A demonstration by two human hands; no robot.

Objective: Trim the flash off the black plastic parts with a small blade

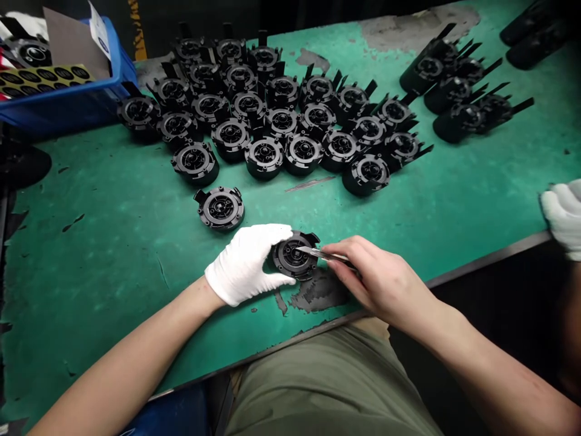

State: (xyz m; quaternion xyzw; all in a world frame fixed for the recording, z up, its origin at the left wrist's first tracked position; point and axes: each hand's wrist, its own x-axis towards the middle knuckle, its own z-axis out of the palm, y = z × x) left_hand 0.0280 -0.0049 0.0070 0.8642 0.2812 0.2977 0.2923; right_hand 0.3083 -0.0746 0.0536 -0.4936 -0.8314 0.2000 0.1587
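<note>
My left hand (247,263), in a white glove, grips a round black plastic part (290,259) from its left side, thumb below and fingers above. Ungloved, my right hand (376,272) is closed around a slim craft knife (313,251). The pointed blade lies over the middle of the round part; whether it touches cannot be told. Just behind my left hand, a similar black part (221,208) with an upright tab sits alone on the green table.
Several more black parts (263,156) stand in rows at the back, with another group (458,118) at the far right. A blue bin (68,109) holds a sticker sheet (45,75) and cardboard. Another person's gloved hand (563,215) shows at the right edge.
</note>
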